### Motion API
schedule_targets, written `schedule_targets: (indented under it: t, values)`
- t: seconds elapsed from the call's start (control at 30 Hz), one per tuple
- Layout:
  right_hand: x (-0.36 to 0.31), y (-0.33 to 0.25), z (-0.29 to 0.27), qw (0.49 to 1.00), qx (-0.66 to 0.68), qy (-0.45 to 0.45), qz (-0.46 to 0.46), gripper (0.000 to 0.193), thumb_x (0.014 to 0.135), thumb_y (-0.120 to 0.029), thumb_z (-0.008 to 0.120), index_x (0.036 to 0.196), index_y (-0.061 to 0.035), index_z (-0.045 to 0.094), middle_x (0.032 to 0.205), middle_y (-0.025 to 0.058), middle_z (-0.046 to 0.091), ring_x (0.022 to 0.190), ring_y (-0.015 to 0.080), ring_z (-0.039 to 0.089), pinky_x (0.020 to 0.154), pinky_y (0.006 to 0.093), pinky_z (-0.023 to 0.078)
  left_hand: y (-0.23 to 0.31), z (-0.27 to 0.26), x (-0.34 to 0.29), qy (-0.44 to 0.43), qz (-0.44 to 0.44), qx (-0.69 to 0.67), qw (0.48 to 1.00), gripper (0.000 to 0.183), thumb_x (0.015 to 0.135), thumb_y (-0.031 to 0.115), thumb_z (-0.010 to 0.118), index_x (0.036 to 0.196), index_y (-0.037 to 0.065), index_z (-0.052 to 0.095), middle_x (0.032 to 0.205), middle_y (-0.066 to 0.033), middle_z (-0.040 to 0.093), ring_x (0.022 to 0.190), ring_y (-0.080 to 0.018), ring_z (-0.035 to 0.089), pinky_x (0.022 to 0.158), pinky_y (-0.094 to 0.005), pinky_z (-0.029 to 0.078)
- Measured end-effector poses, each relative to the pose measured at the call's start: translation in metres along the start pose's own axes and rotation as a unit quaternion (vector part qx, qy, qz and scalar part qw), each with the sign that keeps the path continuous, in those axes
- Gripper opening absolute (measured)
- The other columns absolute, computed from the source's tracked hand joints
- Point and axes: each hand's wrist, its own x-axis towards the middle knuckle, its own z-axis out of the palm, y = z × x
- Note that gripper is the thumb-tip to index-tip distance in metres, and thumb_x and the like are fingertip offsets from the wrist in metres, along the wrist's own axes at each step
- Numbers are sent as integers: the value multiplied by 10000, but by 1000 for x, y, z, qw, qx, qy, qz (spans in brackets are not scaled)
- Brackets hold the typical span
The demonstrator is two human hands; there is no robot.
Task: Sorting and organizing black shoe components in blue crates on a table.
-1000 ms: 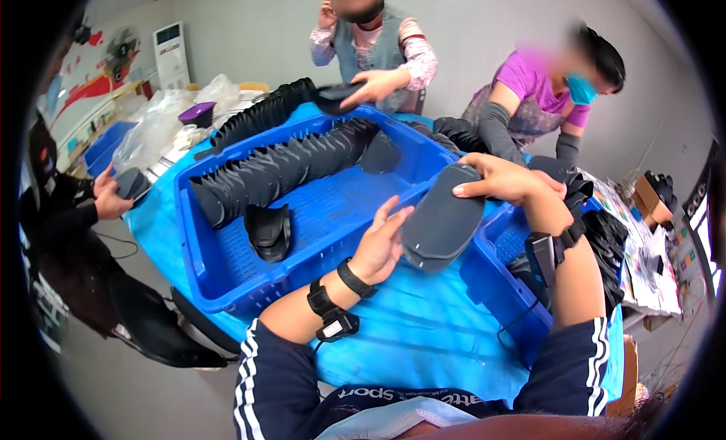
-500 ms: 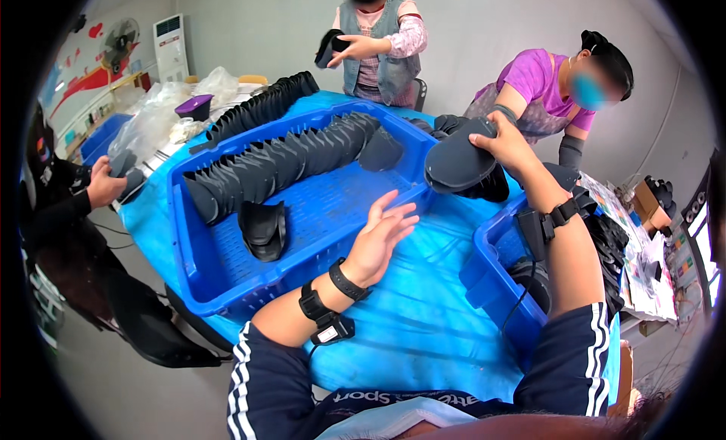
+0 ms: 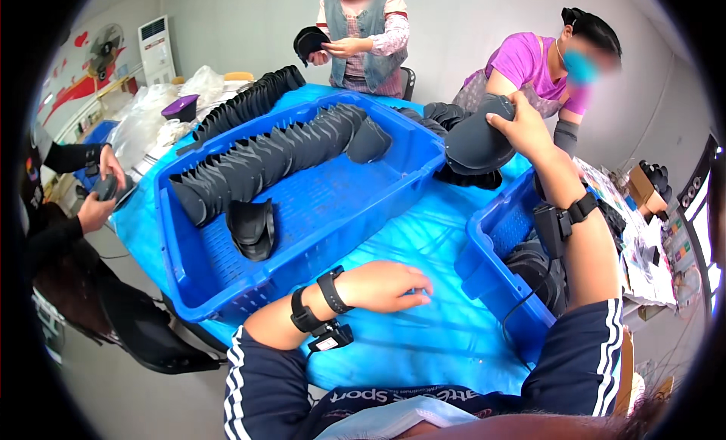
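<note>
My right hand (image 3: 524,128) is closed on a dark grey, rounded moulded piece (image 3: 478,143), with the thumb on its face. It is held up beyond the right blue crate, over similar dark pieces on the table. My left hand (image 3: 387,286) is empty, its fingers loosely bent and apart above the blue table cover. In front of it, the large blue crate (image 3: 333,205) holds a long row of nested dark grey pieces (image 3: 265,160). One cupped piece (image 3: 251,228) lies apart near the crate's front left.
A second blue crate (image 3: 484,270) with dark pieces stands at my right. Another nested row (image 3: 249,99) lies behind the large crate. Three co-workers surround the table; those at the back and left hold dark pieces. A purple cup-shaped item (image 3: 180,108) sits among plastic bags.
My left hand has lowered, turning from raised fingers to palm down. My right hand has shifted slightly right and up with the grey piece. The back co-worker now has both hands on a piece.
</note>
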Motion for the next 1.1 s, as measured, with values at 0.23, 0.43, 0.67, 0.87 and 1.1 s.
schedule_targets:
  t: [0.23, 0.43, 0.67, 0.87, 1.1]
  values:
    - [-14, 39, -24, 998, -9, 29, 57, 482, 688, -275, 678, 998, 30, 471, 846, 194, 599, 810, 256, 602, 730, 324, 448, 4, -2, 1, -11, 6, 34, 999, 272, 854, 307, 503, 985, 81, 578, 886, -81, 603, 826, -268, 575, 708, -349, 454]
    - [-14, 55, -21, 991, 90, 7, 96, 451, 685, -231, 690, 987, 33, 484, 843, 146, 589, 779, 201, 583, 694, 299, 453, 3, 1, -1, -7, 7, 59, 998, 264, 854, 305, 499, 973, 82, 577, 893, -91, 599, 834, -282, 570, 715, -364, 456]
    - [-15, 39, -14, 961, 242, -57, 123, 473, 698, -186, 698, 1068, 11, 479, 881, 122, 583, 818, 176, 561, 735, 271, 432, 2, 1, 1, -7, 14, 76, 997, 269, 856, 306, 493, 974, 80, 579, 888, -95, 605, 823, -284, 574, 711, -373, 459]
    - [-6, 38, 11, 952, 286, -81, 67, 476, 709, -150, 697, 1089, 16, 464, 912, 111, 572, 855, 169, 547, 749, 273, 424, 1, -3, -3, 1, 21, 89, 996, 273, 857, 305, 497, 982, 78, 584, 887, -104, 614, 811, -291, 580, 709, -375, 461]
    - [-10, 41, 14, 934, 344, -101, -4, 333, 753, -58, 656, 1021, -34, 459, 892, 50, 554, 831, 120, 536, 732, 254, 430, 7, -4, 3, -9, 13, 97, 995, 268, 852, 294, 508, 988, 79, 589, 893, -102, 618, 807, -289, 582, 720, -368, 460]
